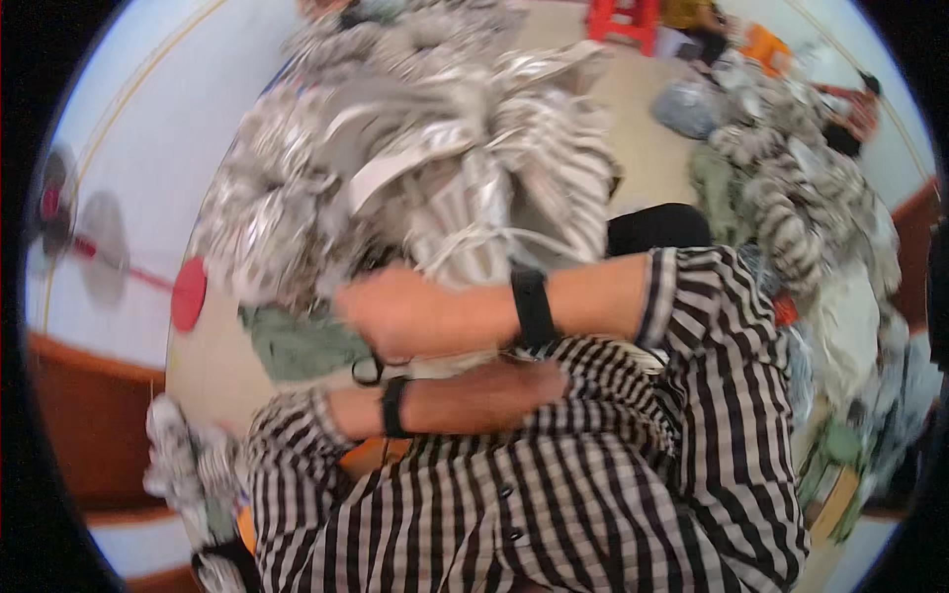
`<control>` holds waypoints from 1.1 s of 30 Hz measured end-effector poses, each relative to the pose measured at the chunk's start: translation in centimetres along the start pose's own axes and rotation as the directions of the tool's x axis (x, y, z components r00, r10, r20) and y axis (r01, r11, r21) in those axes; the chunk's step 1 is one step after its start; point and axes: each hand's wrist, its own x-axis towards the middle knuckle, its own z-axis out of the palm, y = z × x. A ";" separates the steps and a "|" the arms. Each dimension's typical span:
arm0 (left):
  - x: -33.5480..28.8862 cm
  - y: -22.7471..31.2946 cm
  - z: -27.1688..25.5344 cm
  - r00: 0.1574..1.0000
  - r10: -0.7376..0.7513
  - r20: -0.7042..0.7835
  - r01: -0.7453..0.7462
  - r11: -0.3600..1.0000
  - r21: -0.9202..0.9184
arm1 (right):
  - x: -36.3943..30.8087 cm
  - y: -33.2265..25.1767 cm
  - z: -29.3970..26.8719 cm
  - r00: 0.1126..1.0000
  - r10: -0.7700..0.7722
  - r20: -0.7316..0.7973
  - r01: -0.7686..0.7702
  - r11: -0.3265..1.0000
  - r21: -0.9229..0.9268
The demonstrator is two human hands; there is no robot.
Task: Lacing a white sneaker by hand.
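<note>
1 wht bundle [479, 188] just fwd of hands [390, 311] [534, 387]

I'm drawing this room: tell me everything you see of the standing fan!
The standing fan has a round, dark, blurry head with a pinkish-red middle, a thin reddish pole and a flat, round, plastic-looking red base. It slants in this bent picture, standing on the pale floor by the white wall, far left, its shadow beside it. I can't tell whether it's spinning.
</note>
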 end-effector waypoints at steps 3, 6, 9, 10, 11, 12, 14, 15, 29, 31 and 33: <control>3.6 3.0 3.9 0.953 -0.168 0.253 0.196 0.976 -0.092 | 0.6 -7.5 4.7 0.839 -0.518 -0.169 0.544 0.788 0.288; 4.9 4.8 4.0 0.893 -0.216 0.395 0.322 0.920 -0.224 | 3.3 -4.6 4.9 0.846 -0.507 -0.165 0.531 0.830 0.171; 4.7 6.1 1.9 0.859 -0.252 0.446 0.409 0.862 -0.299 | 2.1 1.5 1.4 0.989 -0.101 -0.104 0.125 0.957 0.263; 4.3 6.7 1.1 0.978 -0.055 0.201 0.122 0.932 -0.341 | 0.3 3.3 0.0 0.971 -0.093 -0.221 0.157 0.944 0.292; 4.0 7.4 0.4 0.985 0.164 -0.056 -0.173 0.937 -0.302 | -2.0 5.2 -1.4 0.970 -0.020 -0.244 0.080 0.967 0.241; 4.4 8.2 -0.1 0.970 0.224 -0.098 -0.245 0.908 -0.341 | -3.8 6.6 -2.3 0.955 0.022 -0.295 0.027 0.987 0.159; 6.3 9.9 -0.1 0.925 0.320 -0.203 -0.378 0.817 -0.436 | -7.8 8.7 -3.6 0.937 0.273 -0.217 -0.279 0.960 0.001; 8.4 11.0 0.4 0.897 0.354 -0.265 -0.441 0.754 -0.487 | -8.9 9.1 -3.2 0.937 0.253 -0.239 -0.266 0.964 -0.024; 9.3 -4.1 -15.3 0.698 0.277 -0.660 0.266 0.756 0.598 | -11.0 10.2 2.0 0.830 0.468 -0.302 -0.557 0.694 -0.456; 4.6 -4.3 -12.8 0.761 0.015 -0.649 0.352 0.831 0.432 | -12.3 9.1 1.1 0.869 0.424 -0.254 -0.493 0.771 -0.403; 1.0 -4.9 -10.5 0.685 -0.133 -0.716 0.517 0.781 0.349 | -14.3 7.0 -0.9 0.918 0.370 -0.140 -0.395 0.872 -0.288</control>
